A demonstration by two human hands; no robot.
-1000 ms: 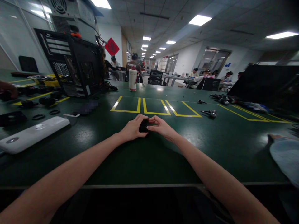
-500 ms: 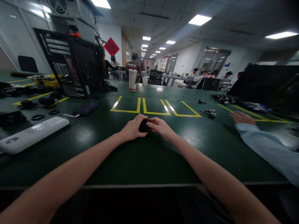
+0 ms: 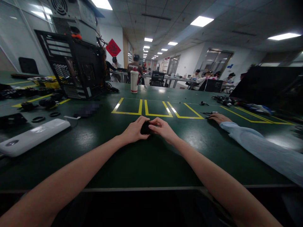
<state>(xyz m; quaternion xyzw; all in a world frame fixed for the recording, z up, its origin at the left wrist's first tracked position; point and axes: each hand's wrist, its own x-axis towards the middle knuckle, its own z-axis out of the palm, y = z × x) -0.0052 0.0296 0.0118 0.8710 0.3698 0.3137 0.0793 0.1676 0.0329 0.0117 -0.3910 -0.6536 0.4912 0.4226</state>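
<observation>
A small black object (image 3: 145, 127), its kind too dark to make out, is between my two hands just above the green table (image 3: 146, 164). Curled around its left side is my left hand (image 3: 135, 130), with the thumb below and the fingers over the top. My right hand (image 3: 163, 128) pinches at its right edge, thumb and fingertips close together. The fingers hide much of the object. Beyond the hands, yellow tape outlines (image 3: 158, 115) mark the tabletop.
A white power strip (image 3: 35, 135) lies at the left, near a black computer case (image 3: 78, 69). A white cup (image 3: 134, 82) stands at the back. On the right, a co-worker's hand (image 3: 219, 118) in a pale blue sleeve reaches over the table to a metal-ended cable (image 3: 206, 113).
The co-worker's hand has moved left onto the metal-ended cable. My own hands and the black object stay almost the same.
</observation>
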